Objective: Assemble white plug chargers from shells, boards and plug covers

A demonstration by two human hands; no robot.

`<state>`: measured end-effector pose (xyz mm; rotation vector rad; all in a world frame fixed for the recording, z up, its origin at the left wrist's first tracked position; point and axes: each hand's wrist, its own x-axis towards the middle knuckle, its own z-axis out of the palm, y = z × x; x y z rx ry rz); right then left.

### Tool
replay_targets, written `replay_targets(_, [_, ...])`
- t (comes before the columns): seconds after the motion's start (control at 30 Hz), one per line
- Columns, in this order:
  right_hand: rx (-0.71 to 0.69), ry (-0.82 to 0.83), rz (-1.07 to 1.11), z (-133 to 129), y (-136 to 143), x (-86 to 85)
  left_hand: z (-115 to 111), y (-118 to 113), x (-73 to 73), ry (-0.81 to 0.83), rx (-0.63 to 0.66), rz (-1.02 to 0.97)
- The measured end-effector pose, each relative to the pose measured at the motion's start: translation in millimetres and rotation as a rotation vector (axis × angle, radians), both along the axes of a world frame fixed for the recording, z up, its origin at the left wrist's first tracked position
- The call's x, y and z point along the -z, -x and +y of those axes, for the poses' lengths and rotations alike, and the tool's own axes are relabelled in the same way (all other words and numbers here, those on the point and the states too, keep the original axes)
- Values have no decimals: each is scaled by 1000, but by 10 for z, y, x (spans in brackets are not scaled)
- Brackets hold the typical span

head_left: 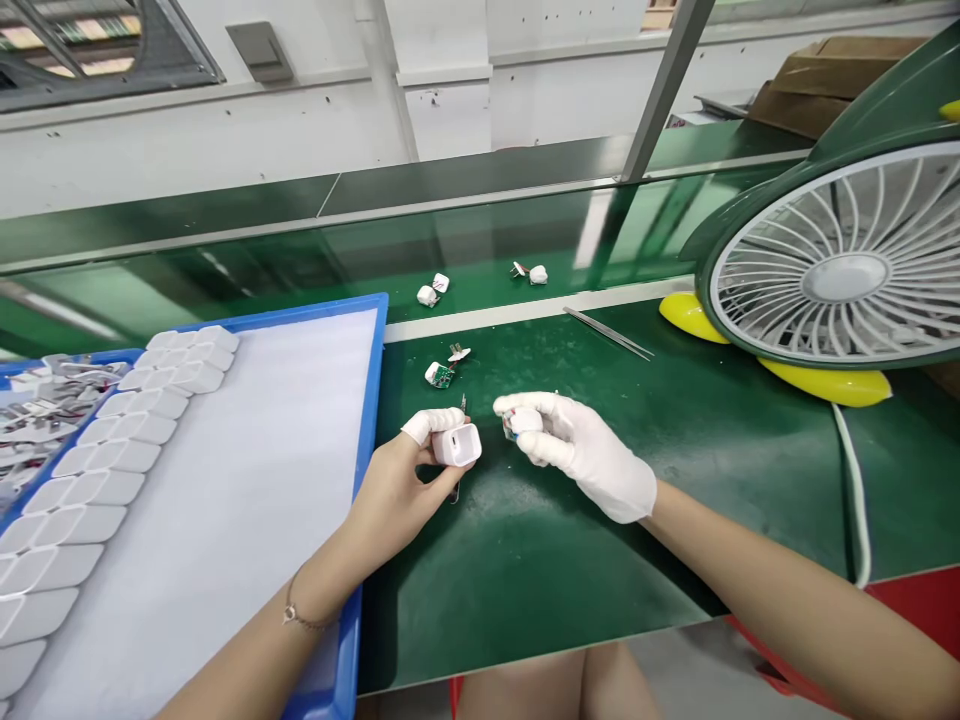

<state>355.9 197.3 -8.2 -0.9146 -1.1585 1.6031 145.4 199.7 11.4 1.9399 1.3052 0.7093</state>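
Observation:
My left hand [409, 480], with white covers on some fingertips, is closed around a white charger housing [457, 445] whose open end faces me. To its right, my gloved right hand [574, 440] pinches a small white charger circuit board assembly [525, 422] between thumb and fingers, apart from the housing. A thin metal tool lies partly hidden behind my left hand. Just beyond the hands, a loose circuit board assembly [441, 374] with a plug part rests on the green table [540, 580].
On the left, a blue tray [381, 370] holds rows of white housings [112, 455]; another tray beside it holds wired parts [37, 420]. Farther back lie more assemblies [429, 295] and tweezers [607, 331]. A green fan [840, 275] stands at right, its cable [855, 490] running down.

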Motion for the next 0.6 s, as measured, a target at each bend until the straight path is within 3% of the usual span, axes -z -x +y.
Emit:
replay_targets(0.17, [105,-215,-160,-33,12,14,3,-2,-6,16,3,14])
replay_targets(0.33, [99,-436,-274,-23,-21,12,9,-6,-17,14,2,21])
replay_targets(0.6, [-46,-412,-357,-40,-56,-13,-3,6,5,-8,11,-9])
